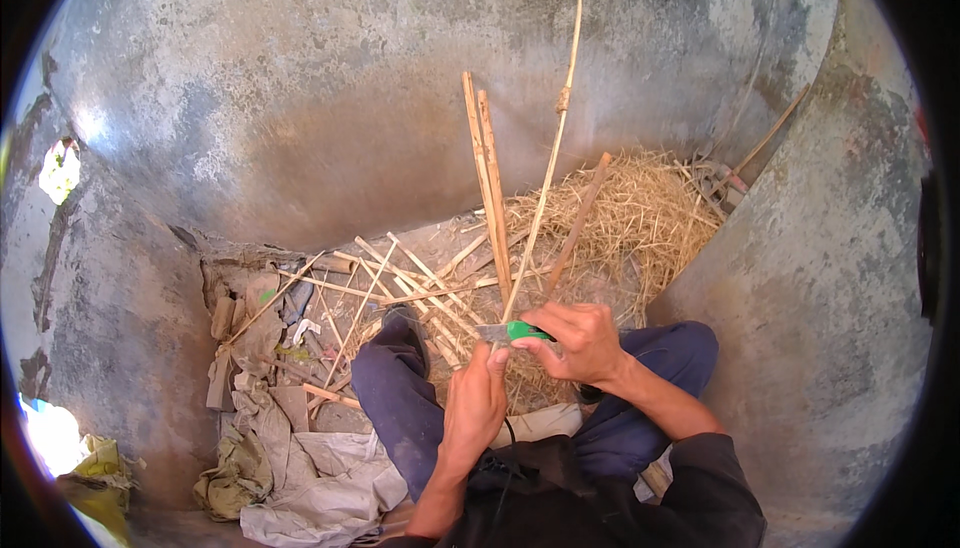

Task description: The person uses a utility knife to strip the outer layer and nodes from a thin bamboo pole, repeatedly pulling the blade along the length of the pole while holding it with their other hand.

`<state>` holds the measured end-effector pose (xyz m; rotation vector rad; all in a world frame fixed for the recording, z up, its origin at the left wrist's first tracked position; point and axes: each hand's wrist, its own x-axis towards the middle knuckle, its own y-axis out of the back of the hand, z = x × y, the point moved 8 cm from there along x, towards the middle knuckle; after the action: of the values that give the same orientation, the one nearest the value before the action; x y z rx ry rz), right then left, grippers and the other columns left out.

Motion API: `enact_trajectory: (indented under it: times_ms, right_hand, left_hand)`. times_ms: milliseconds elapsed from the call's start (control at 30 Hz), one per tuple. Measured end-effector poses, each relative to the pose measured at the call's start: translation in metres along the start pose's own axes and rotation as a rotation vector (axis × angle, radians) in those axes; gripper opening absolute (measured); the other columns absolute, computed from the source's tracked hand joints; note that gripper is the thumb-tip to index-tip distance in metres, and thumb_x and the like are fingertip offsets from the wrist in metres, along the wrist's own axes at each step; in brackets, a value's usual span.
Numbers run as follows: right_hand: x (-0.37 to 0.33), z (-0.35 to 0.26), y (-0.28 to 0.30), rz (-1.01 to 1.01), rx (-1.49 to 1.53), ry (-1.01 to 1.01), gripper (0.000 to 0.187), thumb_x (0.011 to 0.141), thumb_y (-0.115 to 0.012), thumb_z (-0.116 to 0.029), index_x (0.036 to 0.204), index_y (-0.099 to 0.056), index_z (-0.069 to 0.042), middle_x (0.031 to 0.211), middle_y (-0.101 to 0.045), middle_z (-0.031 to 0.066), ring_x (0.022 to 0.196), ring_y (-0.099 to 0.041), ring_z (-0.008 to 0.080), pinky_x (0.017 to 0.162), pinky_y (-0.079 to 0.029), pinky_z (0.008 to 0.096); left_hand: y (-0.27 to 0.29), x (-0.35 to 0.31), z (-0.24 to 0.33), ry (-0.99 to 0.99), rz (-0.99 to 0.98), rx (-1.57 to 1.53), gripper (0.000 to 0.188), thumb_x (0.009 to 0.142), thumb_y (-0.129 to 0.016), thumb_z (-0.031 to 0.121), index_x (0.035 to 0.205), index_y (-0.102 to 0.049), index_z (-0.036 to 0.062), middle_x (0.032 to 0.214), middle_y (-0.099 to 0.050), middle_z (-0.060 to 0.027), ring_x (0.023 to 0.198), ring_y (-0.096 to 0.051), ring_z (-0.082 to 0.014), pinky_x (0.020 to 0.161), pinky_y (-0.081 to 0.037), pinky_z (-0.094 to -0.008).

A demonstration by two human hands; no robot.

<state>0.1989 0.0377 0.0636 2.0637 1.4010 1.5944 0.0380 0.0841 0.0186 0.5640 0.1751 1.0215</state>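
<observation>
A long, thin bamboo strip (pixel 540 198) with a knot partway up rises from in front of me and leans slightly right. The fingers of my left hand (pixel 472 406) are closed around its lower end. In my right hand (pixel 583 340) is a green-handled knife (pixel 524 331), gripped between thumb and fingers. Its short blade (pixel 491 331) points left and crosses the strip just above my left fingertips. Whether the edge bites into the strip cannot be made out.
Beyond my hands, two split bamboo pieces (pixel 486 163) lean on the curved grey wall (pixel 330 98), with a brown stick (pixel 580 223) to their right. Straw (pixel 640 213) is heaped far right. Loose sticks (pixel 440 293) litter the floor; crumpled cloth (pixel 330 478) lies near left.
</observation>
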Motion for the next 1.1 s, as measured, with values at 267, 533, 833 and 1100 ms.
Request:
enact_trajectory:
  times_ms: [267, 533, 833, 1100]
  right_hand:
    - [0.014, 0.029, 0.03, 0.098, -0.09, -0.058, 0.026, 0.097, -0.083, -0.031, 0.105, -0.081, -0.007, 0.089, -0.079, 0.0079, 0.066, -0.075, 0.0276, 0.057, -0.056, 0.0387]
    - [0.033, 0.075, 0.051, 0.191, -0.15, -0.06, 0.028, 0.101, -0.078, -0.033, 0.107, -0.082, -0.006, 0.089, -0.081, 0.0116, 0.068, -0.077, 0.0249, 0.058, -0.057, 0.038]
    - [0.06, 0.109, 0.084, 0.261, -0.277, -0.117, 0.031, 0.1, -0.08, -0.034, 0.11, -0.082, -0.005, 0.093, -0.082, 0.0124, 0.075, -0.08, 0.0275, 0.066, -0.061, 0.0371]
    - [0.059, 0.114, 0.08, 0.193, -0.179, -0.191, 0.031, 0.102, -0.078, -0.033, 0.11, -0.081, -0.003, 0.09, -0.08, 0.012, 0.07, -0.074, 0.0228, 0.064, -0.055, 0.0358]
  left_hand:
    - [0.0, -0.019, -0.005, 0.034, -0.021, 0.079, 0.036, 0.119, -0.048, 0.029, 0.101, -0.051, -0.0007, 0.067, -0.056, -0.0324, 0.067, -0.059, -0.0578, 0.061, -0.041, -0.0636]
    - [-0.001, -0.043, -0.022, 0.095, -0.062, 0.124, 0.036, 0.12, -0.046, 0.03, 0.101, -0.052, -0.0003, 0.071, -0.058, -0.0319, 0.073, -0.059, -0.0586, 0.064, -0.042, -0.0632]
    - [0.006, -0.053, -0.022, 0.116, -0.084, 0.072, 0.035, 0.12, -0.046, 0.027, 0.1, -0.052, -0.0012, 0.073, -0.053, -0.0293, 0.073, -0.056, -0.0558, 0.064, -0.042, -0.0559]
    - [0.005, -0.059, -0.027, 0.129, -0.116, -0.02, 0.039, 0.121, -0.045, 0.028, 0.095, -0.052, -0.0008, 0.07, -0.052, -0.0216, 0.064, -0.055, -0.0455, 0.063, -0.043, -0.0504]
